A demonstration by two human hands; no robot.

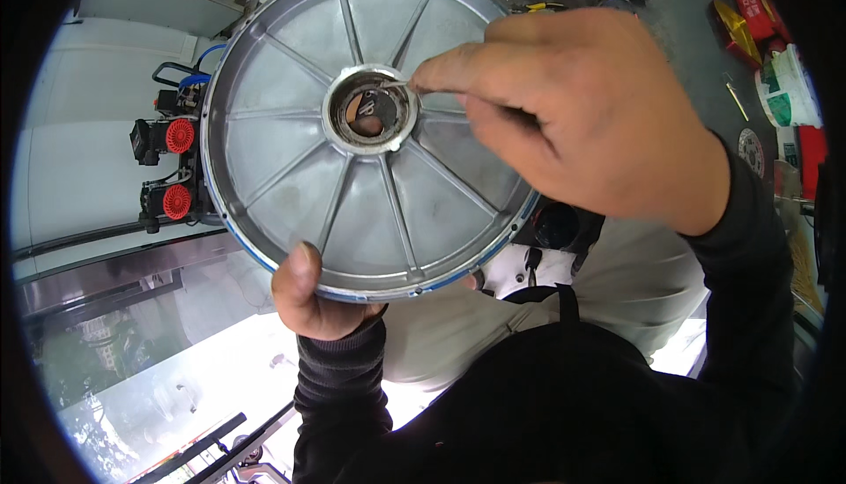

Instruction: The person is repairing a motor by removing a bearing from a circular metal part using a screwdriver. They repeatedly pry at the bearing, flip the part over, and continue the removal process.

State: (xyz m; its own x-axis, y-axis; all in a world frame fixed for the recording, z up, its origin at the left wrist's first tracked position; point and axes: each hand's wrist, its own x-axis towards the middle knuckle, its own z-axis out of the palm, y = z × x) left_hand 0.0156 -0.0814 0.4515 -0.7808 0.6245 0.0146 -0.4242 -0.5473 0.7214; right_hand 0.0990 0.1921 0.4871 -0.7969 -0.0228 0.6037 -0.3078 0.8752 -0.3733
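A large round metal cover (282,87) with raised spokes and a bluish rim is held up before me, tilted toward the camera. My left hand (319,303) grips its lower edge, thumb over the rim and most fingers hidden underneath. At the centre sits a hub ring (331,120) around a grimy bore. Through that opening a fingertip (367,127) shows from behind. My right hand (582,105) is closed in a pinch at the upper right of the ring. A thin metal piece (394,85) reaches from its fingertips into the bore; its kind is unclear.
Black machines with red round caps (179,136) stand at the left by a white panel. On the right floor are a yellow tray (736,33), a white-and-green bucket (787,87) and a perforated disc (751,151). A white-and-black part (529,268) lies under the cover near my legs.
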